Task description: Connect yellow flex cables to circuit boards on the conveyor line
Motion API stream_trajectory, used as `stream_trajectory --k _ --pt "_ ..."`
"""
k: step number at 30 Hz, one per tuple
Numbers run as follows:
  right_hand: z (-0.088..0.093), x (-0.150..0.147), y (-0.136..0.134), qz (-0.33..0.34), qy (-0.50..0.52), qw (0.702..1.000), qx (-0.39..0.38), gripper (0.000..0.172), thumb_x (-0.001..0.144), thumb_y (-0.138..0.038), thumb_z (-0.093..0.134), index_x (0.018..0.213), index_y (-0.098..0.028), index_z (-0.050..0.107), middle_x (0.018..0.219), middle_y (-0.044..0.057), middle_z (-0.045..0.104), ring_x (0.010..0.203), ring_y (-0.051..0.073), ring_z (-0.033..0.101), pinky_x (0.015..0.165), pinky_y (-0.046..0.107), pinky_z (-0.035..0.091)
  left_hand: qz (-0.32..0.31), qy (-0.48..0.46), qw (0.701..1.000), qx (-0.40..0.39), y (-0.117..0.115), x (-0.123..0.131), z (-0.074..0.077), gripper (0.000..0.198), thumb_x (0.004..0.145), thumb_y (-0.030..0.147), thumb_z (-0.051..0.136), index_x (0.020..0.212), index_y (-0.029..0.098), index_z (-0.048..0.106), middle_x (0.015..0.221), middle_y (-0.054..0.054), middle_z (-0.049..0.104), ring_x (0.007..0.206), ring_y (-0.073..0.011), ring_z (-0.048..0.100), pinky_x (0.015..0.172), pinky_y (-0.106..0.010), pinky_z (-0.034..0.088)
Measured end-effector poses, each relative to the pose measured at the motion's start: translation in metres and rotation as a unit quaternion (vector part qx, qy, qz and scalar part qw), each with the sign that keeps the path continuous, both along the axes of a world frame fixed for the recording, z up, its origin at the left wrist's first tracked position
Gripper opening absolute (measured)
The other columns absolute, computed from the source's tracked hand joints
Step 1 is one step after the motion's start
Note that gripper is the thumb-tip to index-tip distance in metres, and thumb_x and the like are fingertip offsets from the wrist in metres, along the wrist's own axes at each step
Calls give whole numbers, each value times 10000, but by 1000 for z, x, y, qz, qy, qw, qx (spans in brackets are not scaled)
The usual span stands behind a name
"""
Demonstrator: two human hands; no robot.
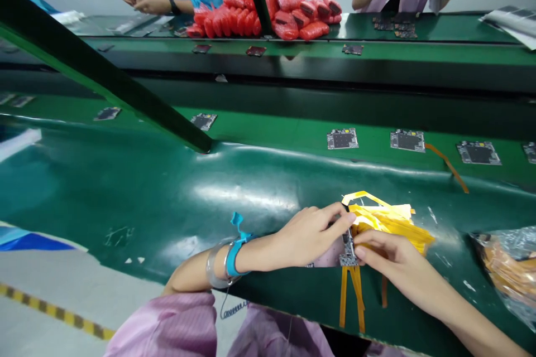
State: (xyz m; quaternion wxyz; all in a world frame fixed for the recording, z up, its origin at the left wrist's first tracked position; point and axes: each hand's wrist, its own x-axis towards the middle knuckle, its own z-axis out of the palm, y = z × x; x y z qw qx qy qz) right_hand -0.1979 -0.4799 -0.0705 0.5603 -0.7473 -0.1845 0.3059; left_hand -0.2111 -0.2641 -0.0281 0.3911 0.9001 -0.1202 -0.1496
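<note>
In the head view a small circuit board [348, 251] is held just above the green mat, its face partly covered by my fingers. My left hand [307, 237], coming from the left, grips the board with thumb and forefinger near its upper end. At the board's right edge, my right hand [387, 259] has thumb and fingertips closed on it; whether a cable is also pinched there is hidden. Yellow-orange flex cable strips [389, 226] lie heaped just behind the right hand. A few loose strips [352, 295] hang below the board toward the table's front edge.
Several circuit boards [408, 140] lie along the green conveyor [272, 134]. A bag of orange strips [511, 270] sits at right. A dark green post [125, 89] slants across the left. Red wrapped bundles [268, 8] and two people stand beyond. A wrist strap [234, 256] circles my left wrist.
</note>
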Motion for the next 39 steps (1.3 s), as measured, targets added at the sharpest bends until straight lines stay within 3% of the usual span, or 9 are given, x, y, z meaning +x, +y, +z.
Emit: stream_trajectory --k 4,7,12,15,19,26,32,35,39 --pt "10 26 27 -26 -31 999 20 236 871 -405 659 824 -182 720 761 28 693 726 190 649 667 284 501 97 -108 989 -30 21 -5 -3 373 1041 477 357 1278 225 499 1150 -79 662 962 -211 643 866 -373 513" --pt "29 62 66 -58 -66 994 60 213 838 -357 690 800 -151 726 686 36 698 659 177 658 635 273 515 176 -269 945 -66 43 -12 -4 383 1031 394 433 1381 240 414 1466 -115 471 1316 -260 483 1110 -453 403" --pt "57 143 147 -90 -122 986 65 173 977 -236 591 971 -110 709 839 67 743 771 156 717 751 274 564 232 -343 906 -89 68 -25 -3 299 1042 352 430 1331 275 435 1499 -79 427 1414 -242 383 1190 -472 309" --pt "56 184 166 -116 -158 981 8 205 990 -325 640 1004 -126 688 957 55 726 817 177 707 765 349 583 247 -310 914 -89 76 -29 -8 278 1045 359 425 1312 285 448 1495 -71 435 1390 -230 415 1176 -462 327" --pt "35 194 125 -142 -220 964 -50 164 971 -299 656 990 -141 696 1000 60 722 883 192 690 838 380 553 224 -268 935 -69 87 -25 -23 218 1038 356 446 1226 279 523 1441 -69 501 1342 -227 467 1122 -434 383" --pt "-7 103 17 -28 -281 952 -118 141 837 -333 686 849 -216 764 812 29 741 721 202 652 679 304 476 175 -269 946 -35 90 11 -51 122 990 263 505 1037 231 613 1263 -73 620 1231 -223 541 1083 -434 399" --pt "-25 72 4 -9 -341 929 -143 131 840 -301 648 737 -242 705 810 34 713 802 255 634 772 377 428 138 -293 945 -34 69 31 -61 125 958 188 522 980 213 642 1211 -74 652 1187 -216 569 1066 -415 419" --pt "-28 75 0 -20 -351 926 -137 293 909 -448 573 778 -257 754 827 69 752 782 288 653 767 424 438 136 -308 941 -19 70 39 -62 123 945 170 539 947 208 656 1170 -68 679 1167 -207 585 1054 -382 438" --pt "-32 75 -12 -71 -343 932 -98 492 832 -713 565 802 -293 821 1019 100 775 995 374 663 885 500 469 156 -333 930 0 94 63 -61 134 937 150 538 932 199 662 1058 -59 697 1070 -195 628 1005 -344 478"
